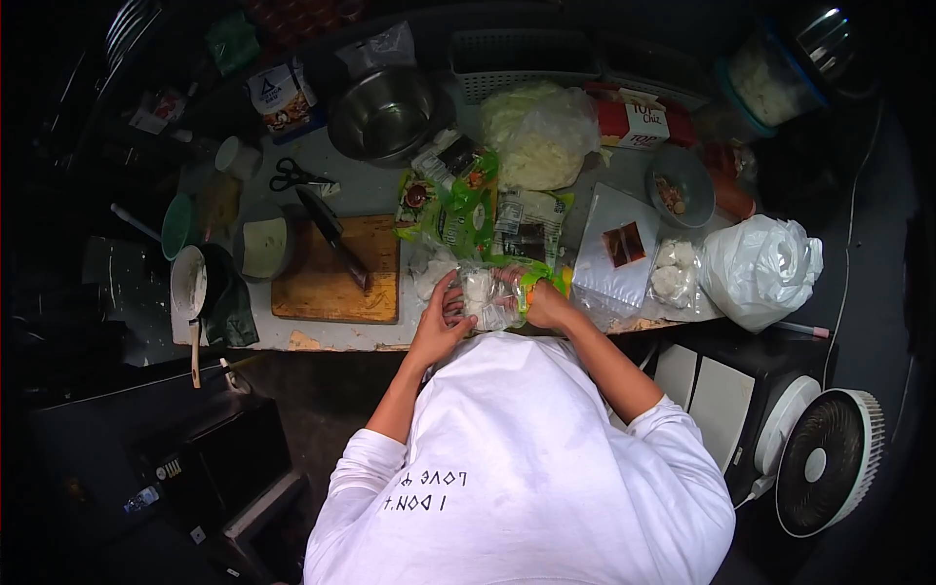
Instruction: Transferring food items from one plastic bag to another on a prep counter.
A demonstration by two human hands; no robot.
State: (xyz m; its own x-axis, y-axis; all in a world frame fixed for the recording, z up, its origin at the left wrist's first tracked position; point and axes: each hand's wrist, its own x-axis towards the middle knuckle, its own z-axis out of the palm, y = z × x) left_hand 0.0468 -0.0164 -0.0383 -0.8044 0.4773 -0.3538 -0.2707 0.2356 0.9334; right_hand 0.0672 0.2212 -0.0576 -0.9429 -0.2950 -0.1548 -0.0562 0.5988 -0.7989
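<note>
At the table's front edge my left hand (441,322) holds the near left side of a clear plastic package (479,287) with white contents and a printed label. My right hand (545,303) is at the package's right side, against its green printed end; some of its fingers seem to show through the plastic, and their grip is unclear. Left of the package lies another clear bag with white contents (431,276). Green printed food packets (457,208) and a clear-windowed packet (530,223) lie just beyond my hands.
Left, a knife (333,238) rests on a wooden cutting board (307,292), with scissors (292,175) beyond. A steel bowl (384,113) and bagged shredded vegetable (541,139) stand at the back. Right are plastic sleeves (596,252), a sauce sachet (624,244) and a white plastic bag (760,270).
</note>
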